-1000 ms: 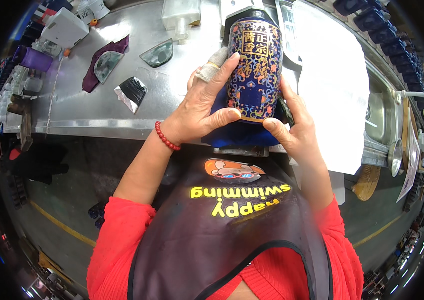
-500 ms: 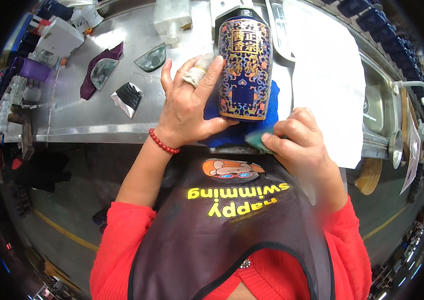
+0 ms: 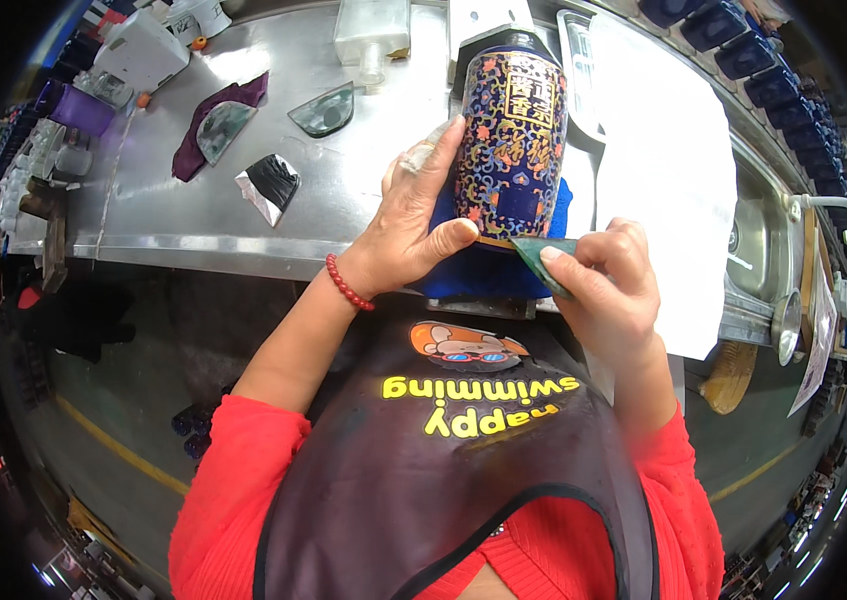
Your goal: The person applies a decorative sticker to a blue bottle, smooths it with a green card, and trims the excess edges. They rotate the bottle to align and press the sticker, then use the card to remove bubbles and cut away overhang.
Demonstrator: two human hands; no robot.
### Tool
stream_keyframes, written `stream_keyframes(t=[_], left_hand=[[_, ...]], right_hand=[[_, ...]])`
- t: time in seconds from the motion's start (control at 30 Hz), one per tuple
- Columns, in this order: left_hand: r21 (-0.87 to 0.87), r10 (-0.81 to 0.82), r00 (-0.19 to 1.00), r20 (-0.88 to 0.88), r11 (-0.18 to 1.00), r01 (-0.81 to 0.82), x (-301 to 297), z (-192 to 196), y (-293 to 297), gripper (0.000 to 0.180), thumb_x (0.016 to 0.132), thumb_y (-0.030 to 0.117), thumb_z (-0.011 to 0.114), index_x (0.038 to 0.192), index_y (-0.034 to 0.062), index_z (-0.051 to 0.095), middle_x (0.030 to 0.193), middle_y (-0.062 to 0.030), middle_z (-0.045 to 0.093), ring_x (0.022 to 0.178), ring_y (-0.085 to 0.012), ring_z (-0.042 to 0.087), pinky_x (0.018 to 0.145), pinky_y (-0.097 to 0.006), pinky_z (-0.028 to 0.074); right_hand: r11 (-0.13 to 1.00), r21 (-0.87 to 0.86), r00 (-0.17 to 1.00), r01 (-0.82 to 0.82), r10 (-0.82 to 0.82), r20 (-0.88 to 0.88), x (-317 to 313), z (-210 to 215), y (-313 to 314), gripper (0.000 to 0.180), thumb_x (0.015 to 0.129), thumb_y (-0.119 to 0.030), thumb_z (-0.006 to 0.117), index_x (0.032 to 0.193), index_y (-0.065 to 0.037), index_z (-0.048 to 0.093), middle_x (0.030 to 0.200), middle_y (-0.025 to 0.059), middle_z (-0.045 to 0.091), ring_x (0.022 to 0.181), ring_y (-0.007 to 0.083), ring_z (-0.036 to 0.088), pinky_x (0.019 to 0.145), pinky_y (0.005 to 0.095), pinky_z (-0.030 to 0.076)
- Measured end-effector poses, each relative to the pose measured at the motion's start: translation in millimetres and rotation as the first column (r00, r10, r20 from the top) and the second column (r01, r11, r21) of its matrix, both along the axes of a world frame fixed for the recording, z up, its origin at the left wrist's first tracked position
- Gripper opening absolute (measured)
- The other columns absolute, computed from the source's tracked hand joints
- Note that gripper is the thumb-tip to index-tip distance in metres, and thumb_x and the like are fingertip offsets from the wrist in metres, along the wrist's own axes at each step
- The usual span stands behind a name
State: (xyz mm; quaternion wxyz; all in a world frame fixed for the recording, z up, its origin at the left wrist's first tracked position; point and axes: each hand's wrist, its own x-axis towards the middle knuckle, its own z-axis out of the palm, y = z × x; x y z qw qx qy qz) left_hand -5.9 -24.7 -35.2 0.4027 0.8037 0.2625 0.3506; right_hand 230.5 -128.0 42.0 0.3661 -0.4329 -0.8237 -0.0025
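A dark blue bottle [image 3: 511,145] with a colourful floral pattern and gold characters lies on a blue cloth [image 3: 484,275], its black neck pointing away from me. Along its left side my left hand [image 3: 409,215] grips it, with the thumb near the base and the other fingers partly hidden. Pale wrapping covers one of those fingers. Pinched in my right hand [image 3: 609,285] is a thin green scraper [image 3: 542,262], whose tip meets the lower edge of the bottle.
Two dark green half-moon pieces, one [image 3: 324,110] bare and another [image 3: 227,133] on a purple cloth [image 3: 187,155], lie to the left beside a black-and-silver packet [image 3: 270,188]. A clear square bottle [image 3: 372,35] lies behind. White sheeting [image 3: 664,190] and a sink [image 3: 759,235] are at right.
My right hand has raised the scraper to the bottle's lower edge. The bottle has turned slightly, and my left fingers have closed in along its side. The whole view has shifted a little.
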Motion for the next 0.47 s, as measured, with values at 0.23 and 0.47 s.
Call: stream_keyframes(t=[0.23,0.47], left_hand=[[0.002,-0.034,0.997,-0.066,0.999,0.034,-5.1,-2.8,3.5,0.102,0.096,0.065,0.054,0.163,-0.0004,0.013,0.164,-0.0247,0.028,0.151,-0.0380,0.028,0.123,-0.045,0.019],[0.049,-0.022,0.997,-0.070,0.998,0.026,-6.0,-6.1,1.5,0.106,0.094,0.073,0.050,0.163,0.0022,0.011,0.164,-0.0242,0.027,0.154,-0.0394,0.021,0.121,-0.056,0.009]], right_hand=[[0.998,0.042,0.996,-0.042,0.038,0.075,1.1,11.4,7.8,0.041,0.063,-0.001,0.076,0.103,-0.008,0.072,0.084,0.0009,0.053,0.071,0.0197,0.049,0.068,0.0374,0.038],[0.950,-0.286,0.987,-0.124,0.147,0.062,-0.2,42.5,14.6,0.032,0.070,-0.011,0.076,0.101,-0.013,0.073,0.085,0.0022,0.055,0.076,0.0205,0.057,0.082,0.0434,0.044]])
